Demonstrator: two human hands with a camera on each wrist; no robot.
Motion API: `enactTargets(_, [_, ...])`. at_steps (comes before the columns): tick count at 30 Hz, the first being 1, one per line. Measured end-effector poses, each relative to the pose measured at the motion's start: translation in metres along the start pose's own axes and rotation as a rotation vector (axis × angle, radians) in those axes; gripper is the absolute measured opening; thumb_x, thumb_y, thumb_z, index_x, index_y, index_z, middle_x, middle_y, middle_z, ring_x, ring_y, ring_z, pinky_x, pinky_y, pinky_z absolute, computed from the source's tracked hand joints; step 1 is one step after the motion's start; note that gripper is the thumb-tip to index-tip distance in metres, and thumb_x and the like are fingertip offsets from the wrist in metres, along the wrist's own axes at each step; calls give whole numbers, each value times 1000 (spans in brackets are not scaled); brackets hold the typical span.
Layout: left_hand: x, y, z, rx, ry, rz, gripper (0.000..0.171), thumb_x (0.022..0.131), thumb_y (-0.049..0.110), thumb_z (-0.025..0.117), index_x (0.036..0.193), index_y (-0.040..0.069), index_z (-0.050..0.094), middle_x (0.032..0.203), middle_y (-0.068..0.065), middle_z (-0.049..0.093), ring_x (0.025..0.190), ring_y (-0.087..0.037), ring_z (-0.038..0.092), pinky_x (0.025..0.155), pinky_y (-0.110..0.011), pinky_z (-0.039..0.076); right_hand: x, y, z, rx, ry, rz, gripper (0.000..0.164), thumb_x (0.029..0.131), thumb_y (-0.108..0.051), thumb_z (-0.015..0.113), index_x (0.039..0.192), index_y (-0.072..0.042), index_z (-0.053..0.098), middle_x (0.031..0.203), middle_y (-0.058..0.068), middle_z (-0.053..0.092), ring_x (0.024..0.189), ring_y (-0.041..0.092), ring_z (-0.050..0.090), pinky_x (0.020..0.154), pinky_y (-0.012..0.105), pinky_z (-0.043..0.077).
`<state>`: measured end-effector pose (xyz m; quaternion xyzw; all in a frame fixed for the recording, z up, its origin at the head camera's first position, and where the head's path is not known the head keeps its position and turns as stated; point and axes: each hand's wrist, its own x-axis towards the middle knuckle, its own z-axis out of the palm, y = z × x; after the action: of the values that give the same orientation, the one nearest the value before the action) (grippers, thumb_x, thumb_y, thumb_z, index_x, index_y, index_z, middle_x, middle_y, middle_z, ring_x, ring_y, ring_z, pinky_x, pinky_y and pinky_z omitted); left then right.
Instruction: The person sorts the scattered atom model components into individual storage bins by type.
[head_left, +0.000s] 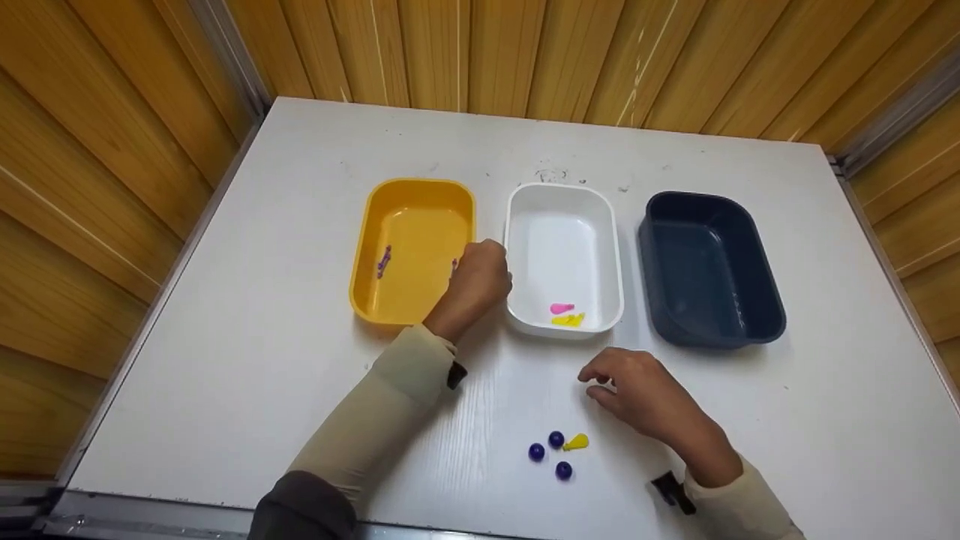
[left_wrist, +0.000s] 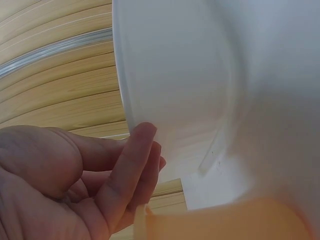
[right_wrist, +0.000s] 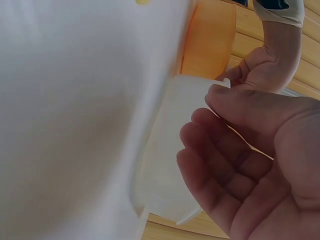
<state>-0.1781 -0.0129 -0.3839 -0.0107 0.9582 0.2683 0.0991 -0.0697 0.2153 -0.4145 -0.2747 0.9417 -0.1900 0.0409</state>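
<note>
My left hand (head_left: 480,279) is over the right rim of the yellow bin (head_left: 363,247), its fingers loosely curled in the left wrist view with nothing seen between them. A small knobbly purple piece (head_left: 384,262) lies in that bin, and another bit of purple (head_left: 454,264) shows beside the hand. My right hand (head_left: 641,390) hovers in front of the white bin (head_left: 616,281), fingers half bent around an empty gap. Nearest to it on the table are dark blue balls (head_left: 563,470) and a yellow teardrop-shaped piece (head_left: 577,442).
Inside the white bin, a pink teardrop piece (head_left: 561,308) and yellow pieces (head_left: 568,320) lie near its front wall. A dark blue bin (head_left: 651,300) stands to the right. All three bins are on a white table (head_left: 247,360), with wood-panelled walls (head_left: 495,60) around it.
</note>
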Motion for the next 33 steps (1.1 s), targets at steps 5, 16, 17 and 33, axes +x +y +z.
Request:
enactTargets(5, [0, 0, -1, 11, 8, 3, 16, 88, 7, 59, 98, 2, 71, 82, -9, 67, 68, -21, 56, 55, -27, 44, -6, -1, 7, 29, -42, -23, 13, 77, -5, 73, 87, -13, 75, 83, -5, 70, 74, 7, 62, 68, 27, 53])
enactTargets(16, [-1, 1, -1, 19, 26, 10, 17, 88, 7, 60, 100, 2, 71, 86, -11, 70, 70, -21, 57, 58, -27, 45, -26, -6, 18, 86, -151, -61, 12, 77, -9, 75, 87, -15, 76, 84, -9, 69, 81, 7, 64, 72, 28, 54])
enactTargets(17, [-1, 1, -1, 12, 22, 6, 17, 88, 7, 60, 100, 2, 71, 86, -10, 70, 70, -21, 57, 58, -27, 45, -27, -6, 19, 89, -161, -64, 12, 77, -9, 76, 88, -15, 76, 85, -8, 69, 81, 7, 64, 73, 28, 54])
enactTargets(33, [-1, 1, 1, -22, 17, -1, 17, 88, 5, 58, 99, 2, 71, 82, -9, 68, 69, -20, 56, 55, -26, 43, -28, -17, 23, 62, -265, -15, 15, 75, -6, 77, 84, -18, 76, 82, -11, 65, 79, 4, 58, 71, 27, 51])
